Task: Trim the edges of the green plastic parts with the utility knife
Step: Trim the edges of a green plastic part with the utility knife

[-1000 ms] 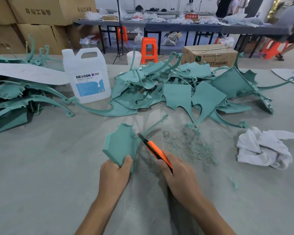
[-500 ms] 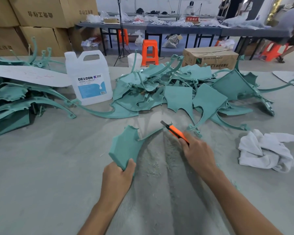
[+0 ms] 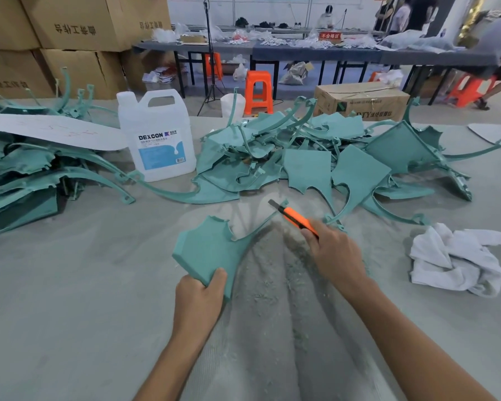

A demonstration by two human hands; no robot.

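Holding firmly, the grip of the left hand (image 3: 198, 296) is closing around the near corner of one green part (image 3: 211, 250), with the thumb pressing on the top face and the fingers going under it. This part is sitting low over the desk (image 3: 70, 285) right in front of the person, and its thin curved arm is pointing away to the right. The grip of the right hand (image 3: 334, 256) is wrapping around the orange utility knife (image 3: 297, 219), and the dark blade is sticking out toward the far end of that thin arm. The blade is staying just beside the arm's tip; whether it is touching, I cannot tell. Green shavings (image 3: 272, 287) are lying on the desk between the two forearms. Behind the knife, a big pile of green parts (image 3: 310, 163) is spreading across the desk, and another pile (image 3: 21, 175) is resting at the left under a white sheet (image 3: 49, 130). A white jug (image 3: 156, 140) is standing between the two piles. A crumpled white cloth (image 3: 457, 259) is lying at the right, apart from the right hand.
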